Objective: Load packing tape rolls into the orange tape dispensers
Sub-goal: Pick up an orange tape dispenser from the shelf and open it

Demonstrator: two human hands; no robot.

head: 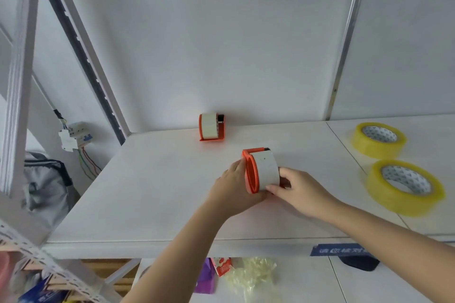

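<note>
Both hands meet around an orange tape dispenser [253, 174] near the middle of the white bench [152, 179]. The left hand [234, 188] cups the dispenser from the left and underneath, fingers curled closed against its orange side plate, thumb lying along the upper edge. The right hand [299, 190] comes in from the right with its fingertips [272, 189] pressed on the lower right edge of the tape roll [267, 170] that sits in the dispenser, fingers bent in a pinch on it. The roll's pale outer face is turned up and toward the camera, and the dispenser's dark cutter end points away toward the wall [221, 32].

A second orange dispenser [212, 128] stands well apart at the back of the bench, touching or nearly touching the wall, with a pale roll already in it. To the right, on the adjoining white surface, two yellowish tape rolls lie flat: the far roll [378, 140] near the back and the near roll [406, 187] closer to the front edge, just beside each other, both with patterned white cores.

Under the bench a lower shelf [307, 283] holds a crumpled clear plastic bag [251, 275] and a purple packet [205, 278]. A grey bag [44, 184] sits at the left beside a metal rack [19, 81].
</note>
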